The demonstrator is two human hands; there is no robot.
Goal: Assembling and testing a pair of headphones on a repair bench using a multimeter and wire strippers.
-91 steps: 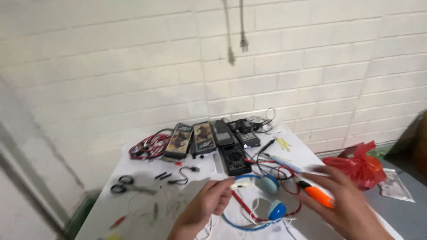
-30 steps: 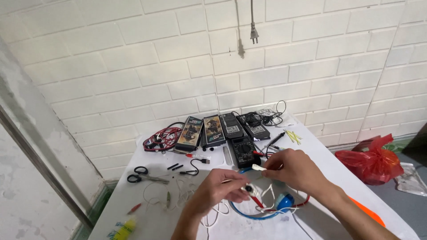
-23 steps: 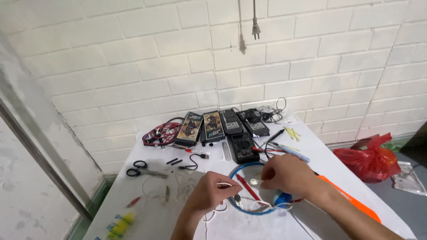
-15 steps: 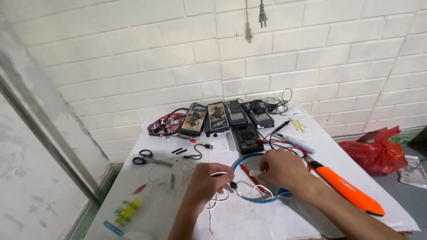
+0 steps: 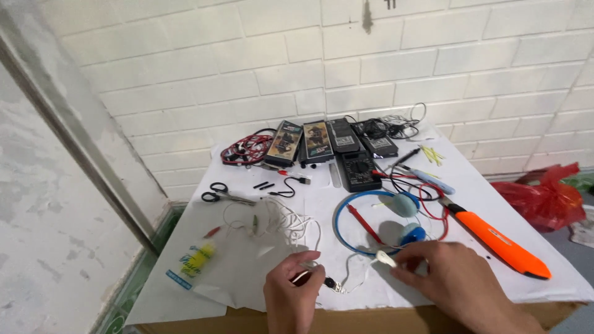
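My left hand [image 5: 296, 291] pinches the plug end of a thin white earphone cable [image 5: 291, 226] near the table's front edge. My right hand [image 5: 447, 281] holds a small white earbud [image 5: 385, 258] at the other end of that cable, fingertips closed on it. Blue headphones [image 5: 402, 213] with a round hoop lie just beyond my right hand. A red probe [image 5: 364, 223] rests inside the hoop.
An orange-handled tool [image 5: 498, 237] lies at the right. Black scissors [image 5: 218, 193], a yellow sachet [image 5: 190, 265], a black multimeter [image 5: 359, 170], several flat devices [image 5: 315, 142] and red wires [image 5: 244, 149] lie on the white-covered table [image 5: 216, 291] by a brick wall. A red bag [image 5: 544, 198] sits at right.
The view tilted down and drew closer. Both hands moved toward the front edge, stretching the white cable between them. The orange tool left my right hand and lies on the table.
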